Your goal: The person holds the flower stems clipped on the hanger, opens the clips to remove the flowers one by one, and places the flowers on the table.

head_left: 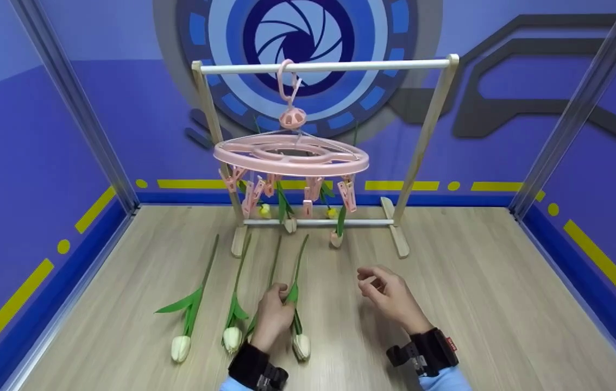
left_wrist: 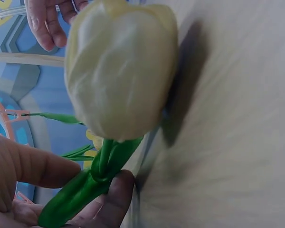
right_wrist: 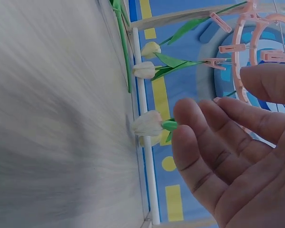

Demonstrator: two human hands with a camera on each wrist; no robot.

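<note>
Several white tulips lie on the wooden table (head_left: 476,304), blooms toward me. My left hand (head_left: 285,297) grips the green stem of the rightmost tulip (head_left: 301,346); in the left wrist view its bloom (left_wrist: 121,71) fills the frame, and my thumb and a finger (left_wrist: 111,199) pinch the stem just below it. My right hand (head_left: 371,282) hovers over the table to the right, fingers loosely curled and holding nothing. A pink round clip hanger (head_left: 291,155) hangs from the wooden rack's rod (head_left: 373,65). Several tulips (right_wrist: 147,124) dangle bloom-down from its clips.
Two more tulips (head_left: 180,347) (head_left: 232,339) lie left of my left hand, and a third stem (head_left: 275,255) runs under it. The rack's feet (head_left: 400,241) stand at the back of the table. Blue walls and metal posts (head_left: 90,125) enclose the space.
</note>
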